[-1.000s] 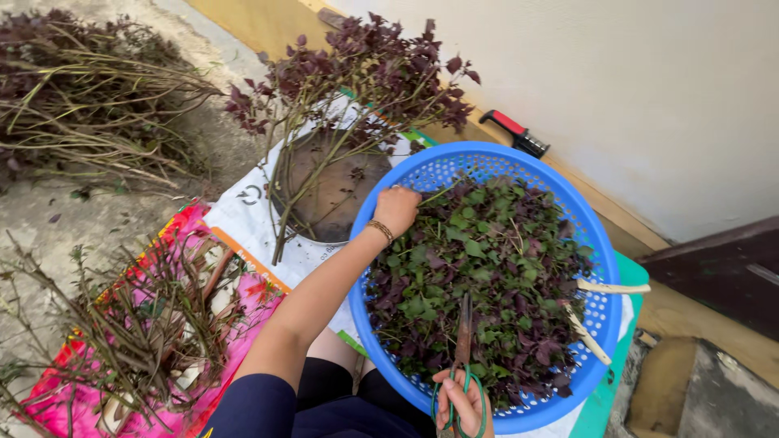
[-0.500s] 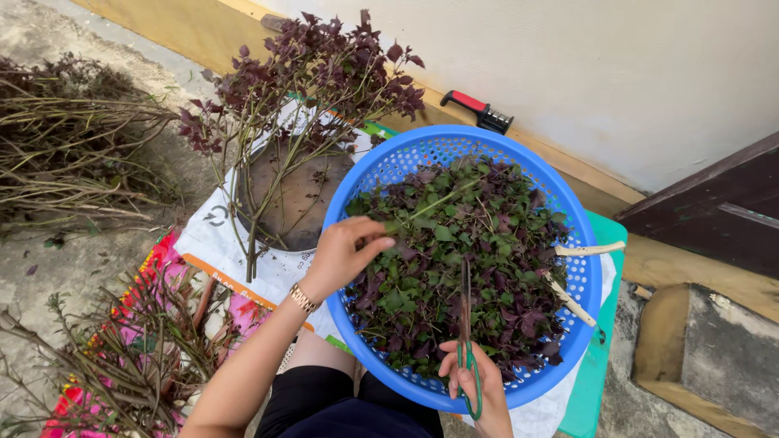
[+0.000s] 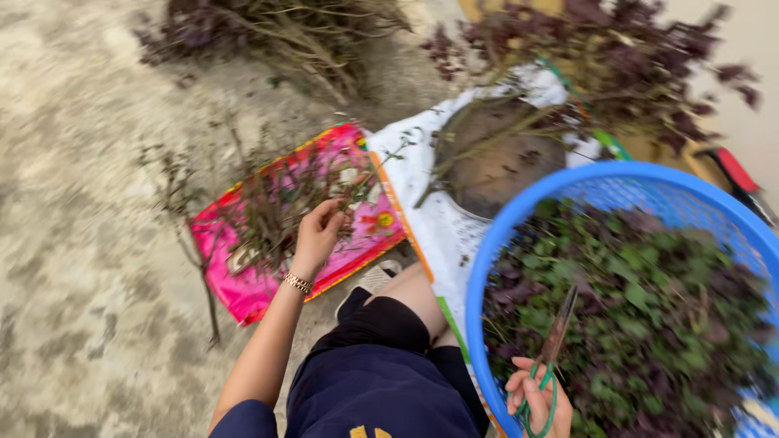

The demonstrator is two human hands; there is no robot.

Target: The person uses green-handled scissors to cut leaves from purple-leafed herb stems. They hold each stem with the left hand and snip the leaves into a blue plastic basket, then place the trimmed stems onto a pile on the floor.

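Observation:
My left hand [image 3: 318, 235] reaches out over a pink sack [image 3: 243, 284] on the ground, its fingers closed on a thin bare stem [image 3: 357, 188] above the pile of stripped stems [image 3: 268, 215] lying there. My right hand [image 3: 535, 399] rests at the near rim of a blue plastic basket [image 3: 519, 211] and holds green-handled scissors [image 3: 552, 353], blades pointing over the green and purple leaves [image 3: 641, 316] that fill the basket.
A round brown pan [image 3: 503, 166] on a white sack holds leafy purple branches [image 3: 617, 65]. More cut branches [image 3: 276, 32] lie on the concrete at the top. A red-handled tool [image 3: 734, 174] lies by the wall. My knees are at the bottom.
My left hand has moved from the basket's leaves left to the pink sack, carrying a stem. The view has swung left. The right hand still holds the scissors.

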